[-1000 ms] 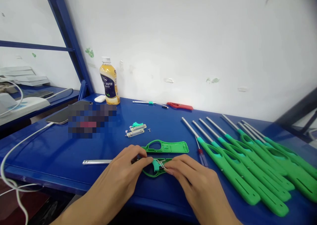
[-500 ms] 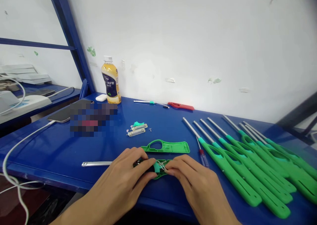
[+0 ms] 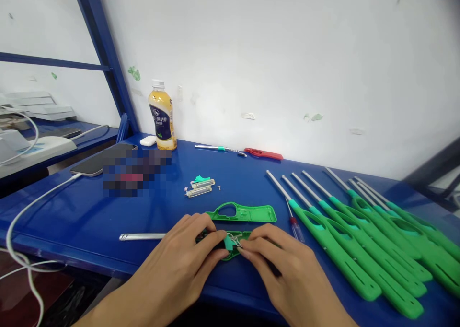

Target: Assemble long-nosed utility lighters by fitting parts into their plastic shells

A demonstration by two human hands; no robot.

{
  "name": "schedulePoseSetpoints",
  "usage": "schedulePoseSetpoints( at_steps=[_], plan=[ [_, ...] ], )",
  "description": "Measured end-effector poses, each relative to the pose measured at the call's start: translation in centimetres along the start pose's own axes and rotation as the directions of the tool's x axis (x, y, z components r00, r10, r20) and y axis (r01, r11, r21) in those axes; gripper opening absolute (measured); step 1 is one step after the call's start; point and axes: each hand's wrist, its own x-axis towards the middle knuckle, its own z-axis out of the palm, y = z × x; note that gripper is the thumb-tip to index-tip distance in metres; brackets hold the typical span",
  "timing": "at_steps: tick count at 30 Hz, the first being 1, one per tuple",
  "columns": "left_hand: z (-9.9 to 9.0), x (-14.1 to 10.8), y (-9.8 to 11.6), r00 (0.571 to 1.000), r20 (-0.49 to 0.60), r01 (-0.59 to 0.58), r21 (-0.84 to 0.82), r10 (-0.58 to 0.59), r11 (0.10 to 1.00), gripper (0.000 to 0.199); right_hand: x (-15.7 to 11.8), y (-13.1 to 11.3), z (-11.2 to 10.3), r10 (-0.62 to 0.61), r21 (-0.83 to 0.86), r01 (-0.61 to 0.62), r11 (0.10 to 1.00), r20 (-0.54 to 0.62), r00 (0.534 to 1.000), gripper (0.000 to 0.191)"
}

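Note:
An opened green lighter half [image 3: 235,256] lies near the table's front edge, with white wires [image 3: 235,240] and a teal piece [image 3: 228,243] inside. My left hand [image 3: 187,255] grips its left part, fingers closed round it, and a metal tube [image 3: 142,237] sticks out to the left. My right hand [image 3: 283,260] is pinched at the wires on the right side. The other green shell half [image 3: 251,213] lies just behind, its inside facing up. A screwdriver [image 3: 296,227] with a clear red handle rests right of my right hand.
Several green lighters [image 3: 338,260] cover the right side. Further back are clear fuel tubes [image 3: 199,191], a small screw [image 3: 219,188], a metal rod with wires [image 3: 212,147] and a red shell [image 3: 264,154]. A bottle [image 3: 163,118] and a phone [image 3: 104,159] with its cable stand left.
My right hand's fingers have shifted slightly at the wires. My left hand keeps its hold, and the view has moved a little.

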Motion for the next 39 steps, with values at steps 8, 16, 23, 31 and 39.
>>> schedulePoseSetpoints(
  at_steps=[8,16,23,31,39],
  plan=[
    [-0.5,0.4,0.4,0.996,0.017,-0.089,0.073,0.088,0.993,0.021,0.2,-0.4,-1.2,-0.018,-0.035,0.021,0.999,0.084,0.996,0.021],
    [-1.9,-0.7,-1.4,0.999,-0.008,0.033,0.075,-0.032,0.997,0.029,0.1,-0.2,-0.5,-0.046,-0.107,0.046,0.993,0.004,0.999,0.016],
    [-3.5,-1.4,-2.2,0.992,-0.008,0.129,0.085,-0.129,0.988,0.029,-0.1,-0.1,0.0,-0.031,-0.194,0.016,0.981,-0.077,0.997,0.037],
    [-3.1,-1.0,-2.4,0.981,0.023,0.191,-0.042,-0.191,0.981,0.03,0.0,0.0,0.1,-0.096,-0.271,0.077,0.959,-0.057,0.994,0.039],
    [-2.8,-1.4,-3.1,0.978,0.065,0.207,-0.141,-0.199,0.968,0.026,0.0,0.3,0.1,-0.072,-0.233,0.07,0.97,-0.003,0.997,0.031]
  ],
)
